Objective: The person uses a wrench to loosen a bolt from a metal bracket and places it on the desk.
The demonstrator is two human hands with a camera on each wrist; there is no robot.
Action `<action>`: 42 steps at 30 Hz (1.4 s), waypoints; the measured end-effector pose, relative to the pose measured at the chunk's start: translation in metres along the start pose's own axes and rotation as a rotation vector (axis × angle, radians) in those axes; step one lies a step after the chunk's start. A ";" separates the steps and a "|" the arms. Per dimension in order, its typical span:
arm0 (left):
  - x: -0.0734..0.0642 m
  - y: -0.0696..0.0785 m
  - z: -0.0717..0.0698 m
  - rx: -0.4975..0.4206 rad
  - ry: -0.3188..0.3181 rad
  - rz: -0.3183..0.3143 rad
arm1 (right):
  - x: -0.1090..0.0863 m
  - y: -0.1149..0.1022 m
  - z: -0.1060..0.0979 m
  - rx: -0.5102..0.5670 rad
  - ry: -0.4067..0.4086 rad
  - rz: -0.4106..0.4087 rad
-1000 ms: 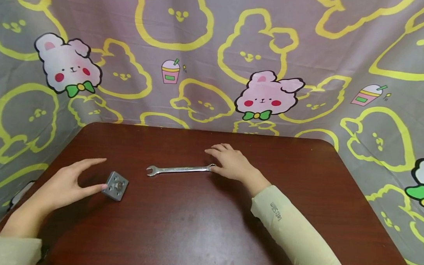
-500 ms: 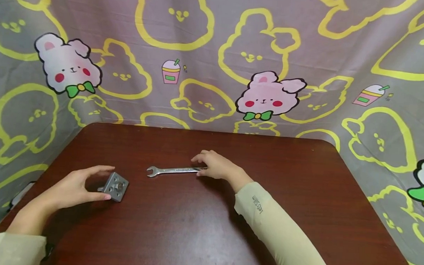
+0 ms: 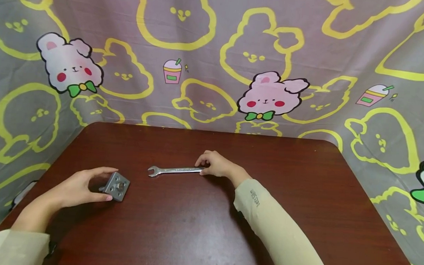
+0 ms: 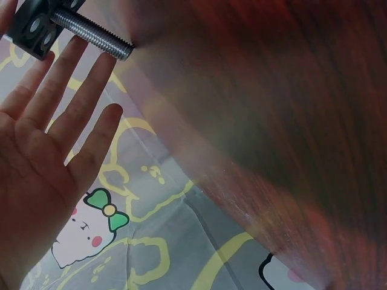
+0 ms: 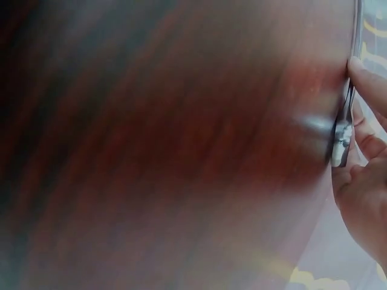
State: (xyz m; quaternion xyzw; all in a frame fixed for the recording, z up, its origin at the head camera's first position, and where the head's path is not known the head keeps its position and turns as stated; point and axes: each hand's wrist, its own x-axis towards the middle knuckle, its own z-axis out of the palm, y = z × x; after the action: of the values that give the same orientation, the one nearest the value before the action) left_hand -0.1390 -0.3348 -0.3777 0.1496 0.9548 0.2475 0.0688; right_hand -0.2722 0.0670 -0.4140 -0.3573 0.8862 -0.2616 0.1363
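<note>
In the head view, my left hand (image 3: 77, 188) holds a grey square metal plate (image 3: 121, 182) between thumb and fingers at its opposite edges. Several holes surround a bolt in the plate's middle. The bolt's threaded shank (image 4: 97, 35) sticks out of the back toward my palm, seen in the left wrist view. A silver combination wrench (image 3: 177, 170) lies across the table with its open jaw end pointing left. My right hand (image 3: 218, 165) pinches its right end between thumb and fingers; the ring end (image 5: 343, 140) shows beneath them in the right wrist view.
A dark red-brown table (image 3: 180, 225) with rounded far corners carries both things. Curtains (image 3: 200, 69) printed with yellow outlines and rabbit heads hang close behind it and at both sides.
My left hand has moved right and its fingers now lie around the plate's edges. The right hand has moved left onto the wrench's end and its fingers have curled to pinch it.
</note>
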 end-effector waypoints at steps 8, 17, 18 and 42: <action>-0.001 -0.008 0.003 -0.205 -0.056 0.069 | 0.003 0.003 -0.001 0.029 0.001 -0.010; 0.003 -0.011 0.005 -0.246 -0.113 0.076 | 0.004 0.000 0.001 -0.035 -0.001 0.037; 0.003 -0.011 0.005 -0.247 -0.119 0.069 | 0.005 0.000 0.002 -0.048 0.001 0.040; 0.008 0.000 0.007 -0.296 -0.127 0.042 | -0.009 0.008 -0.005 0.163 -0.023 0.026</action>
State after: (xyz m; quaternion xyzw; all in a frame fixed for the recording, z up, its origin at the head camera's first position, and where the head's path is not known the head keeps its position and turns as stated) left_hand -0.1451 -0.3292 -0.3842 0.1732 0.8983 0.3768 0.1453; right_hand -0.2729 0.0800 -0.4136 -0.3364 0.8650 -0.3269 0.1782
